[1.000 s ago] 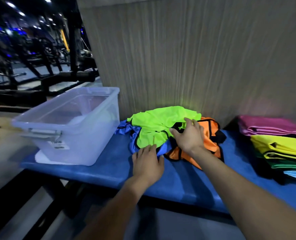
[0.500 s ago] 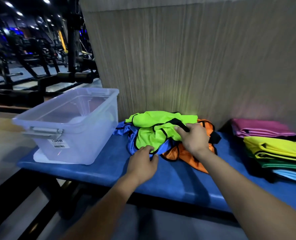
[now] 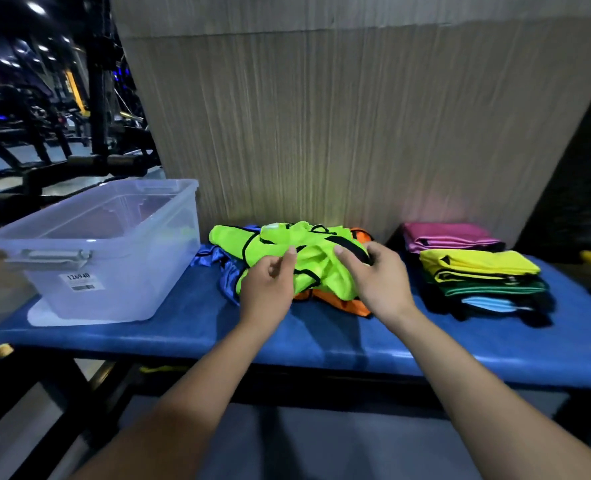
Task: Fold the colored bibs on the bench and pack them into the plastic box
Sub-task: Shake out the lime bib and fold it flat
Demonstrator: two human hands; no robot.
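Observation:
A crumpled neon green bib (image 3: 287, 247) with black trim lies on top of a loose pile on the blue bench (image 3: 321, 341). Under it show a blue bib (image 3: 214, 258) at the left and an orange bib (image 3: 349, 303) at the right. My left hand (image 3: 268, 289) pinches the green bib's near edge. My right hand (image 3: 377, 282) grips the same bib at its black-trimmed right side. A clear plastic box (image 3: 114, 258) with a barcode label stands at the bench's left end, with no bibs visible inside.
A stack of folded bibs, pink (image 3: 449, 235), yellow (image 3: 477, 266), green (image 3: 491, 289) and light blue (image 3: 488, 303), sits at the right end. A wood-grain wall (image 3: 321, 133) rises right behind the bench. Gym machines (image 3: 44, 133) stand at the far left.
My left hand has risen from the bench onto the green bib and taken hold of it. My right hand has shifted its grip along the bib. The bib is bunched higher.

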